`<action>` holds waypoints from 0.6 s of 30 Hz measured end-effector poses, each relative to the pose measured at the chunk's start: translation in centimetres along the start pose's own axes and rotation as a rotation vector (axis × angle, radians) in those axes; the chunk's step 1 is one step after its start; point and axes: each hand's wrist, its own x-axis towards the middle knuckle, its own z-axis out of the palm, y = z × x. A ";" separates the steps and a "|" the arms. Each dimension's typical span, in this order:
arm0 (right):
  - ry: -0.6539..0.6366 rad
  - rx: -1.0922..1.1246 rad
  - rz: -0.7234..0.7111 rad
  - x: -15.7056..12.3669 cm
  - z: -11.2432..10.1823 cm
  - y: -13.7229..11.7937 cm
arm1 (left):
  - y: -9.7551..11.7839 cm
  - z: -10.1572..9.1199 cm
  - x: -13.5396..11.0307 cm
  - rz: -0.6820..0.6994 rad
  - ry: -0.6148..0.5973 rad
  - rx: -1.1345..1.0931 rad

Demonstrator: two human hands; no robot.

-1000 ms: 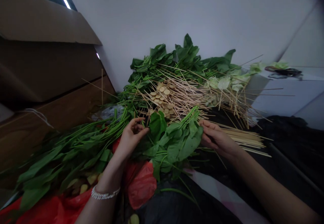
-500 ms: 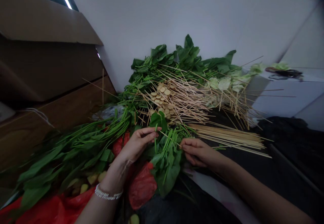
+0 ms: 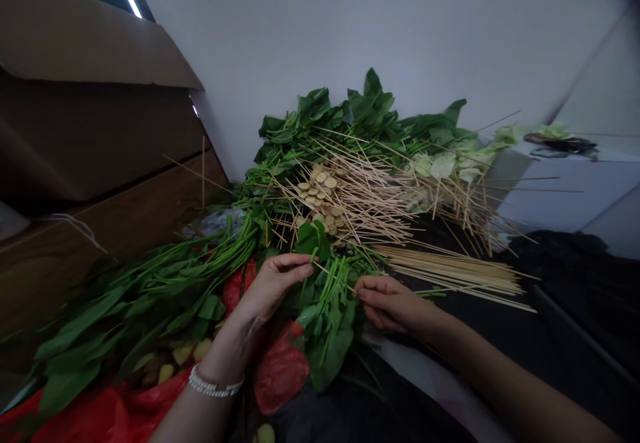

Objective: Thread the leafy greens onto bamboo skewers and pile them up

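Note:
My left hand (image 3: 277, 283), wearing a beaded bracelet (image 3: 215, 384), pinches a green stem (image 3: 313, 254) at the left end of a thin wooden skewer (image 3: 323, 267). Several leafy green stems (image 3: 336, 279) are threaded side by side on the skewer, and their leaves (image 3: 327, 349) hang down below it. My right hand (image 3: 383, 301) is closed around the skewer's right part with curled fingers. Beneath the hanging leaves lies a red plastic bag (image 3: 280, 376).
Loose leafy greens (image 3: 150, 303) lie at the left over another red bag (image 3: 110, 413). Behind my hands are skewered potato slices (image 3: 320, 186), finished-looking green bundles (image 3: 370, 109) and pale cabbage leaves (image 3: 443, 166). Bare skewers (image 3: 460, 273) lie right; a cardboard box (image 3: 90, 129) stands left.
The stem at my left fingertips has tilted and sits closer to the skewer's tip. The threaded greens and my right hand have shifted slightly left.

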 end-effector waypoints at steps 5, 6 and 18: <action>0.002 0.010 0.011 0.1 0.0 0.2 | -0.2 0.0 0.1 0.025 0.009 0.060; 0.001 0.018 0.010 0.1 0.0 0.3 | -0.3 -0.1 0.1 0.028 0.014 0.070; -0.013 0.055 -0.002 0.1 0.0 0.7 | -0.2 -0.1 0.1 0.049 0.032 0.077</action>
